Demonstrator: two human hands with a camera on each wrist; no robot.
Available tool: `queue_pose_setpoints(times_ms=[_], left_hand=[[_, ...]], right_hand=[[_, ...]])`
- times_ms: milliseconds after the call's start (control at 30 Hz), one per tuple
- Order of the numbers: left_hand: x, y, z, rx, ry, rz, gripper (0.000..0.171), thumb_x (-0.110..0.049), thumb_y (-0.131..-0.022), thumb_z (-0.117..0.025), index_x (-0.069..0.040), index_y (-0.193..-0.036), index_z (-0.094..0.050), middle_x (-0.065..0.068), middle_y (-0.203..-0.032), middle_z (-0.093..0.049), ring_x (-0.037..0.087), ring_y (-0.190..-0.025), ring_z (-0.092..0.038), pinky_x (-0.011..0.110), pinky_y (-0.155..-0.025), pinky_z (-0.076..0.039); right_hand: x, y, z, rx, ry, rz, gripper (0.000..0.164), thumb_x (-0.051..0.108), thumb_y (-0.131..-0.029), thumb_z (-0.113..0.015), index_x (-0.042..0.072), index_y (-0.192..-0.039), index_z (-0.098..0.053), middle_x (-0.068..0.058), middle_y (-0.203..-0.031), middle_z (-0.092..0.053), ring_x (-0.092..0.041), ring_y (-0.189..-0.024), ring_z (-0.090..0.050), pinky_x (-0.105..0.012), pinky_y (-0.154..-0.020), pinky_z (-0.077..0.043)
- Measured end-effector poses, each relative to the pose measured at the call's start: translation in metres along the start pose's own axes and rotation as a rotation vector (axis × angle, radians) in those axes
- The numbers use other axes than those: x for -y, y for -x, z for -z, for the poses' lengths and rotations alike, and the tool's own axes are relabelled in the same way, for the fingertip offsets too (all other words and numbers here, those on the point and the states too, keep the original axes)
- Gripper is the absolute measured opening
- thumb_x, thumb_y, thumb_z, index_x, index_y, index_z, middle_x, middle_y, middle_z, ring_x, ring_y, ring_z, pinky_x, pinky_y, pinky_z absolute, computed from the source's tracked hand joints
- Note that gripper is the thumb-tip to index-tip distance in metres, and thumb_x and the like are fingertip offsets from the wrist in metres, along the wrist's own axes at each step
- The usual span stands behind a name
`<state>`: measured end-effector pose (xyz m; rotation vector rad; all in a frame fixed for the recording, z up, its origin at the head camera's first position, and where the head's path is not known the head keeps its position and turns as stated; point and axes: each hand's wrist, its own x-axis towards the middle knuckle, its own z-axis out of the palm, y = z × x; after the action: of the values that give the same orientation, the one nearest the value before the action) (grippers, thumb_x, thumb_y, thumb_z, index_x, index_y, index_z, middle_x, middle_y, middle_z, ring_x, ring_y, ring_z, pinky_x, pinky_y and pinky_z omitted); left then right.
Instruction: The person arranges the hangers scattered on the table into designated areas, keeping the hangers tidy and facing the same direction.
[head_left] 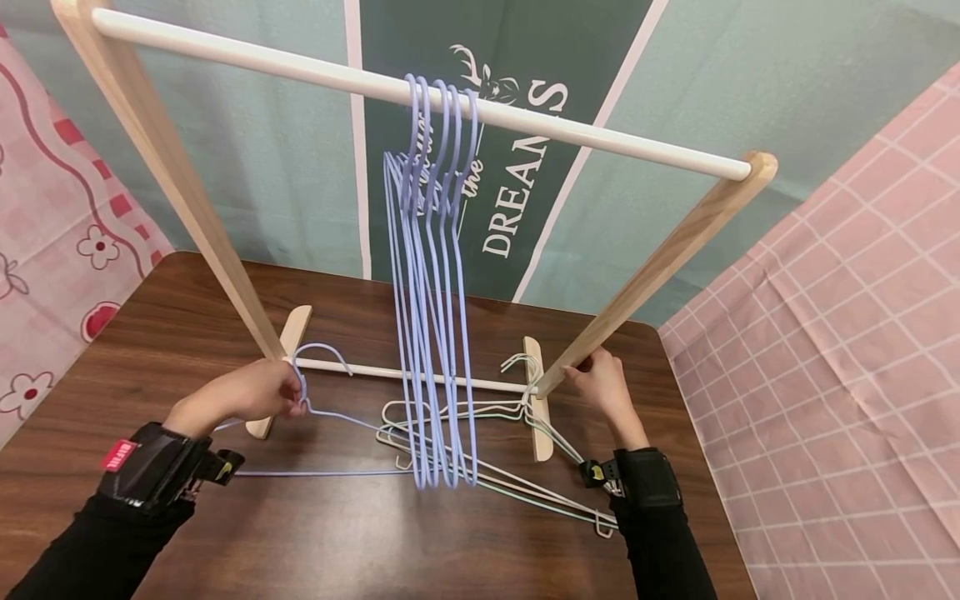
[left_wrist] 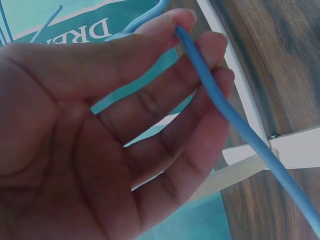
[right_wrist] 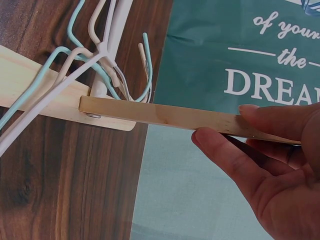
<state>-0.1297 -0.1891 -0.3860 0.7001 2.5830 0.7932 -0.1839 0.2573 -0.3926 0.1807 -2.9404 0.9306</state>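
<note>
While my left hand (head_left: 258, 392) holds a slim lavender-blue wire hanger (head_left: 322, 474) by its neck, the head view shows that hanger low at the near side of a garment rack (head_left: 525, 119) of pale wood and white round rods, close to the rack's left upright (head_left: 176, 179). The hanger is one plain colour, a wide triangle with a straight bottom bar and an open, rounded hook. The hook points away from me, towards the rack's lower rod (head_left: 375, 372); the long axis runs from the rack's left side towards its right, and the right end passes behind matching lavender-blue hangers (head_left: 407, 187) hung mid-way along the rack's top rod (head_left: 247, 55). My right hand (head_left: 603, 387) grips the rack's right upright (head_left: 654, 273) near its base, beside white, cream and pale aqua hangers.

In the left wrist view, my thumb and fingertips pinch the glossy wire, which slants past the rack's lower joint.

In the right wrist view, my thumb and fingers clasp the right upright; the pale hangers (right_wrist: 102, 50) lie over the rack's foot (right_wrist: 45, 97), and a dark green cloth panel (right_wrist: 210, 65) with white lettering hangs behind the rack.
</note>
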Motion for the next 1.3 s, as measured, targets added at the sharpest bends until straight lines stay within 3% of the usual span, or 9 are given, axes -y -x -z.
queue_pose_setpoints(times_ms=[333, 500, 700, 933, 1067, 1300], left_hand=[[-0.002, 0.005, 0.006, 0.066, 0.085, -0.024, 0.018, -0.001, -0.078, -0.066, -0.009, -0.063, -0.059, -0.009, -0.063, -0.056, 0.002, -0.060, -0.042, 0.021, -0.057, -0.037], [-0.002, 0.009, 0.014, 0.074, 0.108, -0.006, 0.011, -0.004, -0.081, -0.065, -0.008, -0.071, -0.064, -0.010, -0.067, -0.057, 0.002, -0.062, -0.044, 0.021, -0.057, -0.038], [-0.002, 0.013, 0.025, 0.038, 0.052, -0.010, 0.009, -0.006, -0.083, -0.064, -0.008, -0.074, -0.066, -0.008, -0.071, -0.061, 0.000, -0.064, -0.047, 0.022, -0.058, -0.041], [-0.004, 0.016, 0.037, -0.006, 0.013, 0.039, 0.010, -0.007, -0.083, -0.064, -0.011, -0.074, -0.067, -0.007, -0.072, -0.062, 0.004, -0.067, -0.048, 0.025, -0.061, -0.041], [-0.010, 0.013, 0.046, -0.029, -0.025, 0.061, 0.012, -0.007, -0.084, -0.062, -0.011, -0.074, -0.066, -0.007, -0.072, -0.061, 0.007, -0.066, -0.046, 0.025, -0.059, -0.038], [-0.021, 0.007, 0.059, -0.083, -0.077, 0.037, 0.011, -0.006, -0.083, -0.063, -0.012, -0.075, -0.068, -0.005, -0.072, -0.061, 0.008, -0.062, -0.044, 0.026, -0.058, -0.036]], right_hand=[[0.000, 0.000, 0.000, 0.004, -0.001, -0.002, 0.023, 0.001, -0.083, -0.062, -0.011, -0.102, -0.055, -0.026, -0.085, -0.060, -0.033, -0.069, -0.060, -0.036, -0.055, -0.046], [0.000, 0.000, -0.001, 0.001, 0.000, -0.003, 0.023, 0.001, -0.083, -0.063, -0.011, -0.102, -0.056, -0.027, -0.086, -0.060, -0.033, -0.070, -0.061, -0.036, -0.056, -0.047], [0.000, 0.000, 0.000, 0.007, 0.001, -0.004, 0.023, 0.002, -0.084, -0.063, -0.011, -0.102, -0.055, -0.027, -0.086, -0.060, -0.033, -0.069, -0.060, -0.037, -0.056, -0.047], [-0.001, 0.001, 0.000, 0.010, -0.007, -0.006, 0.024, 0.002, -0.083, -0.062, -0.011, -0.103, -0.055, -0.026, -0.086, -0.060, -0.032, -0.070, -0.060, -0.036, -0.056, -0.047], [-0.001, 0.001, 0.001, 0.023, -0.028, -0.017, 0.026, 0.002, -0.084, -0.062, -0.011, -0.105, -0.055, -0.027, -0.088, -0.060, -0.032, -0.070, -0.061, -0.035, -0.056, -0.046], [0.000, 0.001, 0.000, 0.027, -0.033, -0.022, 0.026, 0.002, -0.084, -0.062, -0.011, -0.105, -0.054, -0.027, -0.089, -0.060, -0.033, -0.072, -0.061, -0.036, -0.057, -0.047]])
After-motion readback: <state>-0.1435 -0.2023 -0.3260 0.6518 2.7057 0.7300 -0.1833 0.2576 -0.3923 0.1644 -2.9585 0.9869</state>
